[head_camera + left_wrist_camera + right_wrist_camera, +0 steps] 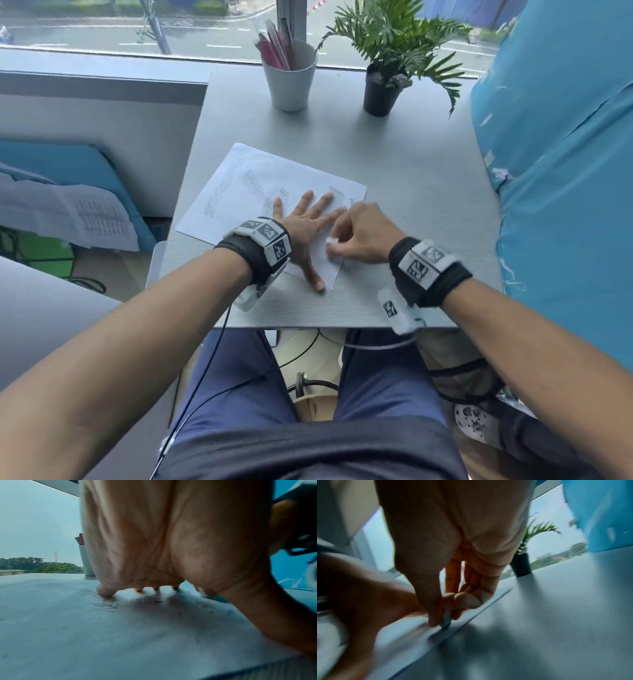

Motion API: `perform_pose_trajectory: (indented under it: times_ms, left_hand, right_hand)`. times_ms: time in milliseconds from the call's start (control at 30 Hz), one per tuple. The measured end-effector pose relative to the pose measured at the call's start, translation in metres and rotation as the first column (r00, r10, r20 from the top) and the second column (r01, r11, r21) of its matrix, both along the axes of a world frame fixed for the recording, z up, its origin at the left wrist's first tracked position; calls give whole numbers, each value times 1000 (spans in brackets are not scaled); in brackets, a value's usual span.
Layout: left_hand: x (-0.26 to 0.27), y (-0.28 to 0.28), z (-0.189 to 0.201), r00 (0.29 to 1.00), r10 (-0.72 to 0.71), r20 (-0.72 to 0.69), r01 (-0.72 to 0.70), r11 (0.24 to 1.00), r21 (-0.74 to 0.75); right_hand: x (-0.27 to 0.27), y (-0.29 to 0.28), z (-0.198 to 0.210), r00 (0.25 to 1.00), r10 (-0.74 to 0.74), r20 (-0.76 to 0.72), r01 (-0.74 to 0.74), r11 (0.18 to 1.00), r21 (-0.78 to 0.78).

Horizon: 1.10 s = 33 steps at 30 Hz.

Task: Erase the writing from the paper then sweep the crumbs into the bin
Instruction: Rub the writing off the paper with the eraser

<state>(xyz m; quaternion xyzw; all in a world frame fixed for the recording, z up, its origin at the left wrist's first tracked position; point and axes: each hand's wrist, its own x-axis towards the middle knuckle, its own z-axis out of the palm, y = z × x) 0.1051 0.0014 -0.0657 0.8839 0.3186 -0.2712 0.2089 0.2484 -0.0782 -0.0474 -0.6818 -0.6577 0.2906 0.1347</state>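
Observation:
A white sheet of paper with pencil scribbles lies slanted on the grey desk. My left hand presses flat on it with fingers spread. My right hand pinches a small white eraser and holds its tip on the paper near the sheet's lower right corner. In the right wrist view the eraser sits between thumb and fingers, touching the paper. The left wrist view shows dark crumbs and pencil marks on the paper under my left hand. No bin is identifiable.
A white cup of pens and a potted plant stand at the back of the desk. A blue wrapped panel borders the right side. Papers lie off the desk to the left.

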Motion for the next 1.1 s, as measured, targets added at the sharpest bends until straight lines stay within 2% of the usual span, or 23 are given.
perform_pose_trajectory:
  times_ms: [67, 100, 267, 300, 400, 467, 600, 633, 667, 800, 833, 933, 1000, 1033, 1100]
  left_hand:
    - [1, 1, -3, 1000, -10, -9, 10, 1000, 17]
    - [1, 2, -3, 1000, -6, -2, 6, 1000, 14]
    - [-2, 1, -1, 1000, 8, 30, -8, 1000, -7]
    - [-2, 1, -2, 1000, 4, 27, -4, 1000, -1]
    - [1, 3, -6, 1000, -17, 14, 17, 1000, 14]
    - [0, 4, -7, 1000, -23, 16, 23, 1000, 19]
    - [-3, 2, -2, 1000, -2, 23, 2, 1000, -3]
    - [-3, 1, -2, 1000, -3, 24, 3, 1000, 0]
    - [-2, 1, -2, 1000, -4, 22, 4, 1000, 0]
    - [0, 4, -11, 1000, -11, 24, 11, 1000, 18]
    - [0, 4, -12, 1000, -11, 27, 11, 1000, 18]
    - [-2, 4, -6, 999, 4, 40, -4, 1000, -10]
    - [-3, 1, -3, 999, 13, 46, -12, 1000, -11]
    - [-3, 1, -3, 999, 15, 44, -15, 1000, -10]
    - [-2, 2, -7, 999, 15, 44, -15, 1000, 0]
  right_hand:
    - [-16, -19, 1, 993, 121, -12, -122, 988, -97]
    - [-14, -18, 2, 992, 126, -19, -127, 986, -108]
    - [28, 21, 5, 988, -151, 27, 149, 987, 63]
    - [23, 18, 5, 990, -139, 23, 138, 989, 53]
    - [-6, -14, 9, 997, 73, -24, -75, 992, -98]
    - [-3, -16, 9, 990, 132, -45, -137, 981, -136]
    - [33, 23, 4, 992, -128, 16, 127, 990, 58]
    - [34, 25, 2, 989, -149, 19, 147, 986, 80]
    - [27, 21, 2, 992, -129, 14, 128, 990, 62]
    - [-8, -20, 5, 991, 129, -26, -131, 982, -133]
    - [-6, -17, 5, 991, 132, -26, -134, 982, -130]
    - [25, 15, 2, 995, -98, 22, 98, 995, 31]
    - [30, 23, 1, 983, -178, 37, 174, 980, 95]
    - [23, 18, 0, 988, -152, 29, 149, 986, 79]
    - [2, -4, 2, 1000, 1, 7, -1, 1000, -20]
